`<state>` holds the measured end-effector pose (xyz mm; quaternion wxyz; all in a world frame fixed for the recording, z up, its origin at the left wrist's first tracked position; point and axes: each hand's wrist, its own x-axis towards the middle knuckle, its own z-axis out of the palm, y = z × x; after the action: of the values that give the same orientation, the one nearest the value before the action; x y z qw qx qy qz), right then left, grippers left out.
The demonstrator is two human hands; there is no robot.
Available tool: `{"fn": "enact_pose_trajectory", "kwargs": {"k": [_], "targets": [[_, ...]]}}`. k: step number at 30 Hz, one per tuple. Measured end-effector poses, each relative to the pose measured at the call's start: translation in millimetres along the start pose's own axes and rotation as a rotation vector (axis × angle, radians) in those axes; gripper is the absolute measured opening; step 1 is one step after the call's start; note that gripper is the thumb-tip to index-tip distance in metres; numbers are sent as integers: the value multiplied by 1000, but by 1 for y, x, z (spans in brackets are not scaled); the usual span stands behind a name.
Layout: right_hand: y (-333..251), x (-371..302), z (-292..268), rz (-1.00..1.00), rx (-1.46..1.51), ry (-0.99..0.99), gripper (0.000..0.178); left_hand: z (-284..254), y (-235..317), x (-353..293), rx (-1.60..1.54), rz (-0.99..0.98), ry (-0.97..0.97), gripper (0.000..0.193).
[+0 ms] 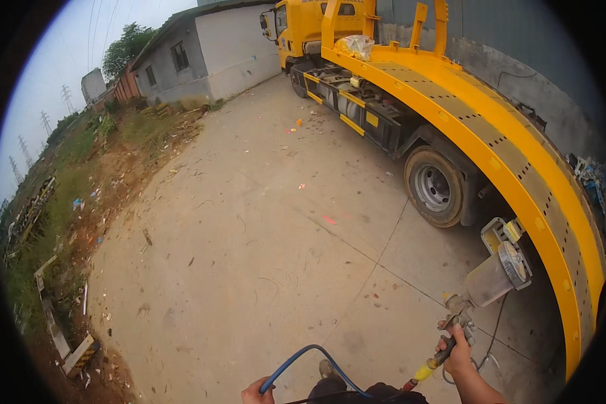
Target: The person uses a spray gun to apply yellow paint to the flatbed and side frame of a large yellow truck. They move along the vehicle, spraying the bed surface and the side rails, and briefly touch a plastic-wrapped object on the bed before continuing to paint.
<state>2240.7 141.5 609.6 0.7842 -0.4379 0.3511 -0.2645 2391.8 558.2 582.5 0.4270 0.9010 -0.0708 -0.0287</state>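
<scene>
My right hand [459, 351] is wrapped round the grip of a spray gun [458, 308]. A translucent cup [489, 280] with a grey lid sits on the gun, tilted up to the right. At the lower end of the grip is a yellow and red hose fitting [421, 374]. My left hand [257, 392], at the bottom edge, is closed on a blue hose [310, 349] that arcs over toward my legs. The gun is held close to the rear of a yellow flatbed truck [515, 172]; I cannot see it touching the truck.
The truck's rear wheel [433, 186] stands right of centre, with its cab [303, 23] farther off. A thin cable [495, 330] hangs near the gun. Concrete ground [229, 249] carries scattered litter. Weeds and loose boards [50, 310] line the left; a grey building [182, 60] stands behind.
</scene>
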Motion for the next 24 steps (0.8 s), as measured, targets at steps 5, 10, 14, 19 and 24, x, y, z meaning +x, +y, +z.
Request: {"fn": "enact_pose_trajectory", "kwargs": {"k": [5, 10, 14, 19, 24], "targets": [[-42, 103, 87, -134, 6, 80, 43, -9, 72, 243, 137, 26, -283, 30], [-34, 230, 200, -224, 64, 112, 41, 0, 79, 464, 260, 286, -261, 31], [-39, 379, 302, -137, 146, 245, 25, 20, 106, 629, 398, 253, -359, 33], [-82, 566, 464, 14, 120, 356, 16, 19, 160, 817, 369, 191, -353, 32], [-104, 736, 593, 16, -15, 341, 14, 15, 149, 997, 288, 208, -320, 29]]}}
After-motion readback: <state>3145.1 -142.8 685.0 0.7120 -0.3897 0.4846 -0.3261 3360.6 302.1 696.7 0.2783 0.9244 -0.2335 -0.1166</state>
